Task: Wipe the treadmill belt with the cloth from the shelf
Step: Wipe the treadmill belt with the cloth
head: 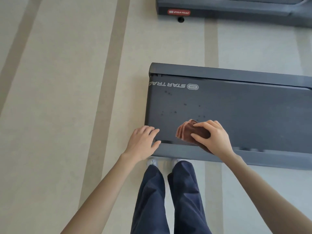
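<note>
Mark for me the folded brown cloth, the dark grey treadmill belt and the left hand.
folded brown cloth [186, 131], head view, its layered folded edge.
dark grey treadmill belt [236, 112], head view, bare belt surface.
left hand [142, 141], head view, its back.

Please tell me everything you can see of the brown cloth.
The cloth is reddish-brown and looks like soft terry, folded in several layers whose edges fan out leftward. The right hand grips it, fingers on top, thumb on the near side. It seems to rest on the dark belt near its near edge; a tail reaches over the side rail.
</note>
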The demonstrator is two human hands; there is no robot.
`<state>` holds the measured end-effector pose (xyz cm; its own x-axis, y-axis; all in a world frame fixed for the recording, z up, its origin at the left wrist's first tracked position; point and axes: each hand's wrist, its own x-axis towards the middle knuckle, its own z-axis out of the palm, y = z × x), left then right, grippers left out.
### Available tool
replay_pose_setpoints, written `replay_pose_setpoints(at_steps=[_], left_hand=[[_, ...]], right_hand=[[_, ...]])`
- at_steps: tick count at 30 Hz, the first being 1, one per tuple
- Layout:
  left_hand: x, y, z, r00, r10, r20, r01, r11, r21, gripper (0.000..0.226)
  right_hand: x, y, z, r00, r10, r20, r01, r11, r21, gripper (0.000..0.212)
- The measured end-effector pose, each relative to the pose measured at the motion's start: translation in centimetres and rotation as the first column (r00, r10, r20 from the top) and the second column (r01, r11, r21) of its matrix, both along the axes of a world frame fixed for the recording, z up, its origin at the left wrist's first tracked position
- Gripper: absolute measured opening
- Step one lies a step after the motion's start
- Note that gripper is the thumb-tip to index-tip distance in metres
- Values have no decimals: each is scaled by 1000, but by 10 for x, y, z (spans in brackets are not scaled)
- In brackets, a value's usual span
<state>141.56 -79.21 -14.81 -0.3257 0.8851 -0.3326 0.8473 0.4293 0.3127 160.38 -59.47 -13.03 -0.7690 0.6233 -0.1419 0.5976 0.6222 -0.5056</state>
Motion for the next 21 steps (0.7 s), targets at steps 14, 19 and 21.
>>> replay_pose_setpoints(at_steps=[14,19,21], left_hand=[[-12,71,-225,998,68,14,-67,997,-47,51],[-7,89,-333,999,41,4,-41,994,-101,54],[-7,95,-376,999,23,-23,-26,992,-125,54]], right_hand=[[-52,71,-252,993,-106,46,110,987,-114,30],[-30,77,-364,988,-141,65,146,987,-72,32],[-23,78,-406,987,-154,54,157,986,-51,32]])
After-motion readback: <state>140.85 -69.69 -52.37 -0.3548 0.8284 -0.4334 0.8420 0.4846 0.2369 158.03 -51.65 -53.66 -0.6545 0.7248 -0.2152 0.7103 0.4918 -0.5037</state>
